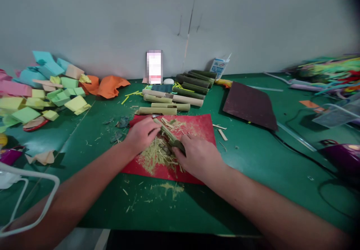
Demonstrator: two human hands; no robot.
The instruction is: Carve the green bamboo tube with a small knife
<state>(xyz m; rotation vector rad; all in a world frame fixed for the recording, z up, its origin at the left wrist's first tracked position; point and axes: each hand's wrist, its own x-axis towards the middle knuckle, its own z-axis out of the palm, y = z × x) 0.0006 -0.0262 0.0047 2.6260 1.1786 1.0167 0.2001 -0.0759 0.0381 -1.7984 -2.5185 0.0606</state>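
Observation:
My right hand (198, 154) is wrapped around the near end of a green bamboo tube (168, 134) with a split, pale opening along its length. At the tube's far end is my left hand (143, 133), its fingers closed. A small shiny edge shows just past those fingers, but what they grip is hidden. Both hands are over a red sheet (204, 128) lying on the green table. Pale bamboo shavings (156, 154) and splinters are heaped on the sheet below the tube.
Behind the sheet lie several cut bamboo tubes (176, 107). A lit phone (154, 66) leans on the wall. Folded coloured papers (62, 92) pile up at left; a dark brown board (250, 105), a black cable (303, 150) and a purple device (344, 158) are at right.

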